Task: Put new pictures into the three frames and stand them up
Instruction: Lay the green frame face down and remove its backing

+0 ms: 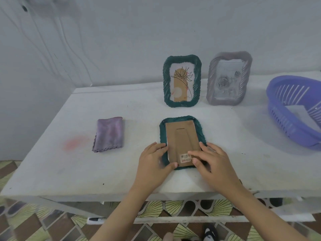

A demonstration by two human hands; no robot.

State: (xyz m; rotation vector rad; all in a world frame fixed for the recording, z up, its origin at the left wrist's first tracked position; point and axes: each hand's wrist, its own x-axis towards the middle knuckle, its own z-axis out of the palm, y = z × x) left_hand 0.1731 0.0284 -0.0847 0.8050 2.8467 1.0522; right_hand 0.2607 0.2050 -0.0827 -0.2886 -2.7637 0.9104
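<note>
A green frame lies face down in the middle of the white table, its brown cardboard back with a barcode sticker facing up. My left hand rests on the frame's near left corner, thumb touching the cardboard's edge. My right hand presses fingertips on the cardboard's near right part by the sticker. Behind, a second green frame stands upright with a flower drawing in it. To its right a grey frame stands upright with a rose picture.
A folded purple cloth lies left of the flat frame. A blue plastic basket with a sheet in it sits at the right edge. A wall runs behind the table. A marker lies on the lower shelf.
</note>
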